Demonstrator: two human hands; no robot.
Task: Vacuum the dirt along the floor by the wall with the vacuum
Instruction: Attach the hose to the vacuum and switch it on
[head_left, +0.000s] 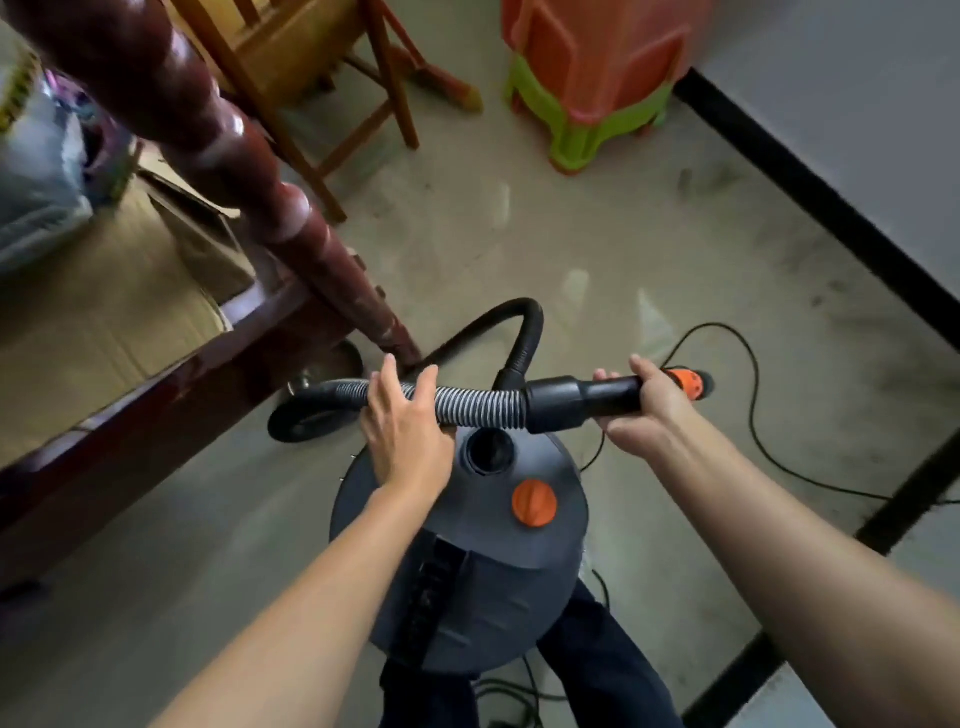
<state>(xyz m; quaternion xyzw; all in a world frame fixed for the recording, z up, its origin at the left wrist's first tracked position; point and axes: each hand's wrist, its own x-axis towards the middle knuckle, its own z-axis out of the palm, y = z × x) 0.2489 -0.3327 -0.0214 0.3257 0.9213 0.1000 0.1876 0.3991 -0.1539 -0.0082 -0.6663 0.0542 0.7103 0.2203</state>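
A grey canister vacuum (467, 571) with an orange knob (534, 503) and an open round port (488, 451) stands on the floor in front of me. My left hand (402, 426) is wrapped over its ribbed grey hose (478, 408). My right hand (649, 410) is closed around the black hose end piece (576, 402), whose orange tip (685, 382) sticks out past my fingers. The hose loops up and back behind (524, 332). Dark dirt (831, 312) lies on the pale floor along the black baseboard (810, 208) of the white wall on the right.
A dark red wooden table leg (291, 218) and frame stand at the left, with cardboard (104, 291) beneath. A wooden chair (332, 78) and stacked orange and green plastic stools (587, 88) stand ahead. The black power cord (753, 405) curls on the floor at the right.
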